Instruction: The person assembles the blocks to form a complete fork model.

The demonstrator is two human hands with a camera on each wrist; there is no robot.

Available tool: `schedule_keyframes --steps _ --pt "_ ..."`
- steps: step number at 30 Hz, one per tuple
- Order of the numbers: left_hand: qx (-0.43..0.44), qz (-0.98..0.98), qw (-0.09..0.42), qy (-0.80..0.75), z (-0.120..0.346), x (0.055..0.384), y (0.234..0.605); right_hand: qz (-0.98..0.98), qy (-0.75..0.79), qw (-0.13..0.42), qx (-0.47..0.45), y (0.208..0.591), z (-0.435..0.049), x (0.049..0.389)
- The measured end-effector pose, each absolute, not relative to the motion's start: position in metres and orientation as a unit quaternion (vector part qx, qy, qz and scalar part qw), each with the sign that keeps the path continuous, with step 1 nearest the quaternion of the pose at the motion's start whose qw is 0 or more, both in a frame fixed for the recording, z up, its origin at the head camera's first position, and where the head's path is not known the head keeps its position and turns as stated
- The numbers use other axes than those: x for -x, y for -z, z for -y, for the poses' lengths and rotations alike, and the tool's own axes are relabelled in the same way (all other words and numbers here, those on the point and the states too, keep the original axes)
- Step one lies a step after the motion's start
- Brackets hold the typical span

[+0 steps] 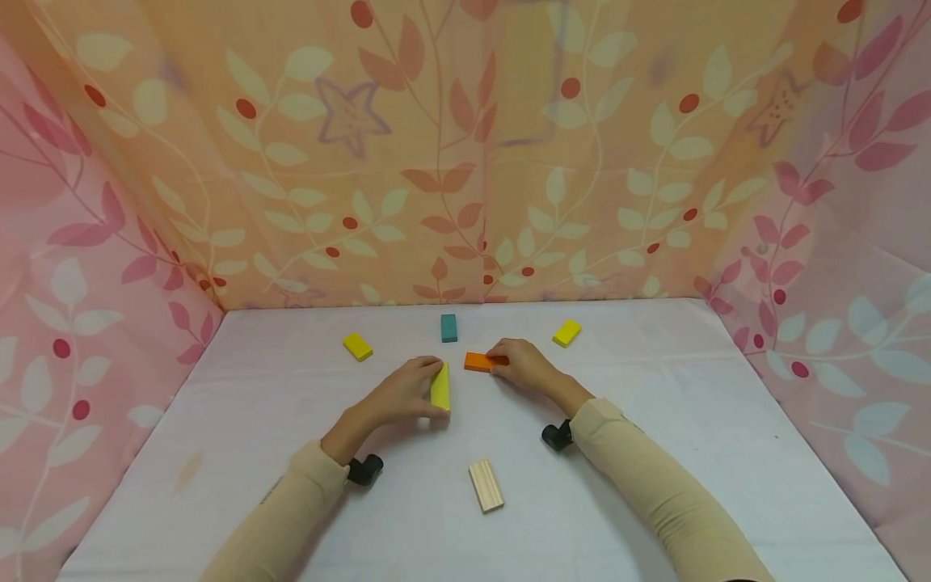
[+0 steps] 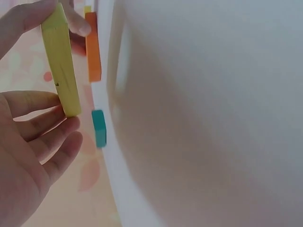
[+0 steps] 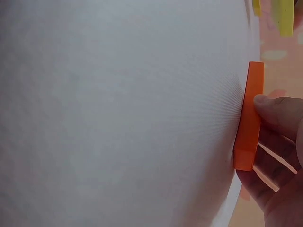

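My left hand (image 1: 400, 394) pinches a yellow block (image 1: 440, 388) by its two ends, thumb at the near end and fingertips at the far one. In the left wrist view that yellow block (image 2: 62, 66) appears raised off the cloth. To its right, my right hand (image 1: 529, 364) grips an orange block (image 1: 477, 362) with the thumb on its near side. The right wrist view has the orange block (image 3: 249, 118) down against the cloth; part of the fingers is hidden behind it. A teal block (image 1: 448, 328) lies just beyond both hands.
Two more yellow blocks lie farther back, one on the left (image 1: 357, 347) and one on the right (image 1: 566, 333). A plain wooden block (image 1: 486, 486) is nearer the front. White cloth (image 1: 640, 356) covers the table, with patterned curtains (image 1: 465, 162) around its back and sides.
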State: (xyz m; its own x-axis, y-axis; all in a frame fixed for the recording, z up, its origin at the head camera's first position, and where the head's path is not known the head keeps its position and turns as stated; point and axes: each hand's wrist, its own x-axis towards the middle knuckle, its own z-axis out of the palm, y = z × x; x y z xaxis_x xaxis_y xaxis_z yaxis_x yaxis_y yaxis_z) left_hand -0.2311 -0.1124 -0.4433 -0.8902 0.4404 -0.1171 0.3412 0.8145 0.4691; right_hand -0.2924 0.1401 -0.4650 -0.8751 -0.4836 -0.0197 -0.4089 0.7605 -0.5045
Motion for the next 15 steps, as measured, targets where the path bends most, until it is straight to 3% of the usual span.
schedule_keyframes --steps 15 --pt "-0.233 -0.943 0.127 -0.202 0.081 0.230 0.448 -0.934 0.244 0.061 0.253 0.465 -0.141 0.293"
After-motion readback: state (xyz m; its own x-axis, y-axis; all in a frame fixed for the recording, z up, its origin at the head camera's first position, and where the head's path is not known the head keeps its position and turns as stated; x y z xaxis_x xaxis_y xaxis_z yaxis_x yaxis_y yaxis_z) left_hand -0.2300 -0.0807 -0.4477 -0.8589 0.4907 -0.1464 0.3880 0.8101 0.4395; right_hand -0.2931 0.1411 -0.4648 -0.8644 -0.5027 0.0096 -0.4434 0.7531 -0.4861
